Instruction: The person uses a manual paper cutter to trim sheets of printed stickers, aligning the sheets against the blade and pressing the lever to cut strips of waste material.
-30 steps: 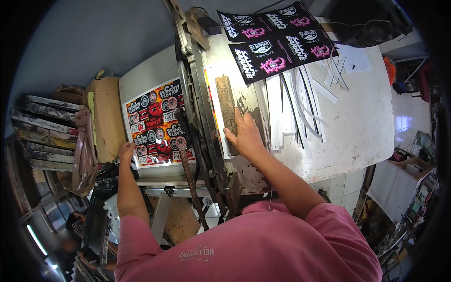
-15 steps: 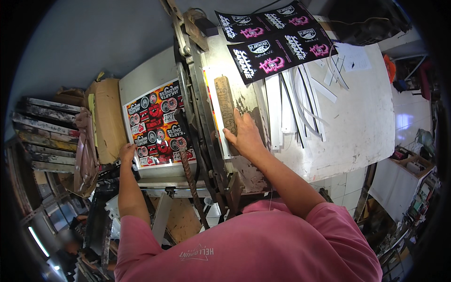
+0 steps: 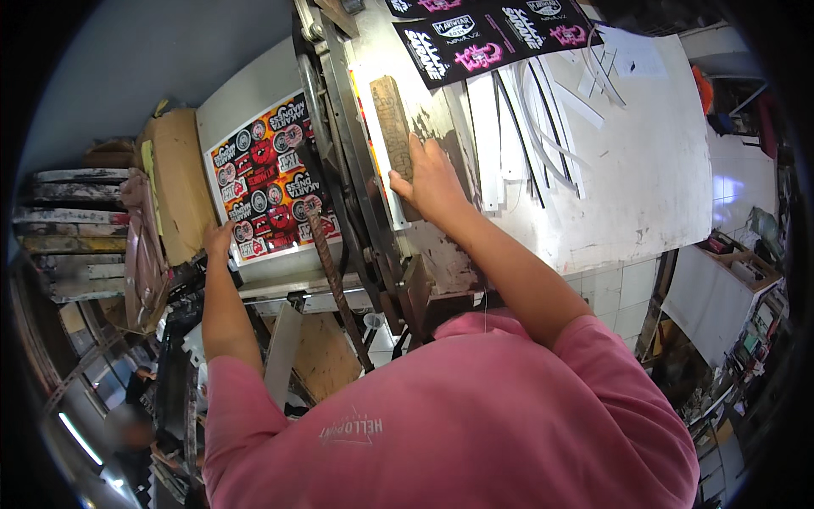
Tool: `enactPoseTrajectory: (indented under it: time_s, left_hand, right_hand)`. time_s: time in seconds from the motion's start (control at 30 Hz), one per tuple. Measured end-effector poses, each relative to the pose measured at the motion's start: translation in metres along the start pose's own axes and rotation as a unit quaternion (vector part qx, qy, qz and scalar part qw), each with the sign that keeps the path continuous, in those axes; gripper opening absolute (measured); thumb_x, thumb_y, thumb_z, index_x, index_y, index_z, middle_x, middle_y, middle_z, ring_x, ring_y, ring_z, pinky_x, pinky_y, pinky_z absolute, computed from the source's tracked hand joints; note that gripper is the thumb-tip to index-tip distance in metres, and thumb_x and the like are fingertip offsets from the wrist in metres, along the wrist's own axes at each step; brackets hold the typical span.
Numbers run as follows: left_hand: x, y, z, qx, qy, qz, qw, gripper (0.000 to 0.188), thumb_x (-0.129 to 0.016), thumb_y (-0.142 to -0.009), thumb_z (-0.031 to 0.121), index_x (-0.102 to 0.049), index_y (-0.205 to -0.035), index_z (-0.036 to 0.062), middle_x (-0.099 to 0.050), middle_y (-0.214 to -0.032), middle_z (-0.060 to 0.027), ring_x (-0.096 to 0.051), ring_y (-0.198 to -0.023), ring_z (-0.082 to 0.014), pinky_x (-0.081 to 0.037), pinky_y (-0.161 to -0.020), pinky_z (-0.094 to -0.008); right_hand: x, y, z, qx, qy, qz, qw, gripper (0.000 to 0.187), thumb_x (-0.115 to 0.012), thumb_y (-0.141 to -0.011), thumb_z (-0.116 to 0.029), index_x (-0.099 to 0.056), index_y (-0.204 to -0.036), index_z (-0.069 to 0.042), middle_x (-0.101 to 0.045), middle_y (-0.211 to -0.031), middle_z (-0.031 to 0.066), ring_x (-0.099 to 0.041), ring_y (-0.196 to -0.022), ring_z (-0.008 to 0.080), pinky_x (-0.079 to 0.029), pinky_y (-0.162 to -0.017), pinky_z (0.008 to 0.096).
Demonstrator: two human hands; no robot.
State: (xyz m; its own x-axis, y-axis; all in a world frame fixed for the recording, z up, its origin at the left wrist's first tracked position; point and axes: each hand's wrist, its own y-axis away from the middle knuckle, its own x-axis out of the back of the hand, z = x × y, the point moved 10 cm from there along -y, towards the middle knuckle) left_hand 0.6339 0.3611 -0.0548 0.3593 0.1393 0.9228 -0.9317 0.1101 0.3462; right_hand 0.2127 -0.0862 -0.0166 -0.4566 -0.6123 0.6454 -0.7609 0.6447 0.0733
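A glossy sheet printed with red, orange and black sticker designs [image 3: 264, 182] lies left of a long metal cutter [image 3: 339, 153]. Its lower left edge is pinched by my left hand [image 3: 219, 240]. A narrow strip of the sheet's coloured edge and white margin shows on the cutter's other side. On that side, a worn wooden block [image 3: 390, 119] lies along the margin. My right hand [image 3: 434, 182] rests at the block's lower end, fingers stretched out and thumb spread onto the white margin. The cutter hides the sheet's middle.
Black sheets with white and pink prints [image 3: 492, 38] lie at the table's far side. Long offcut strips [image 3: 534, 127] spread below them. A rusty spiral rod [image 3: 331, 271] rises before the cutter. A cardboard piece [image 3: 174, 182] and stacked frames [image 3: 76, 220] stand left; another person is at lower left.
The whole view has shifted, so the table and cutter sit higher in the picture. Both hands keep nearly the same places on the sheet and beside the block.
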Motion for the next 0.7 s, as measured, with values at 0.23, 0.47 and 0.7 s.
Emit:
enactPoseTrajectory:
  time_s: [0.23,0.47,0.7]
  left_hand:
    - [0.056,0.045,-0.045,0.150,0.291,0.209,0.921,0.083,-0.070,-0.091,0.051,-0.049,-0.138,-0.0146,-0.059,-0.138,-0.0244,-0.062,-0.120,-0.0326,-0.049,-0.101,-0.0412]
    - [0.152,0.308,0.161,-0.019,0.498,0.411,0.763,0.052,-0.051,-0.106,0.042,-0.057,-0.116,-0.0085,-0.060,-0.110,-0.0141,-0.058,-0.099,-0.0253,-0.047,-0.085,-0.0390]
    - [0.005,0.575,0.149,-0.233,0.013,0.073,0.970,0.059,-0.073,-0.092,0.034,-0.055,-0.132,-0.0050,-0.061,-0.122,-0.0240,-0.056,-0.116,-0.0466,-0.040,-0.104,-0.0524]
  right_hand:
    - [0.004,-0.002,-0.003,-0.006,0.023,-0.002,1.000,0.052,-0.073,-0.083,-0.031,-0.049,-0.112,0.006,-0.054,-0.107,0.0247,-0.059,-0.101,0.0400,-0.051,-0.091,0.0463]
    - [0.008,0.000,0.012,-0.053,-0.004,-0.060,0.997,0.072,-0.072,-0.089,-0.036,-0.043,-0.139,0.007,-0.051,-0.128,0.0277,-0.056,-0.117,0.0431,-0.048,-0.100,0.0484]
    - [0.009,-0.004,0.012,-0.007,-0.036,-0.074,0.997,0.067,-0.072,-0.091,-0.034,-0.042,-0.133,0.009,-0.050,-0.127,0.0301,-0.055,-0.116,0.0464,-0.047,-0.100,0.0507]
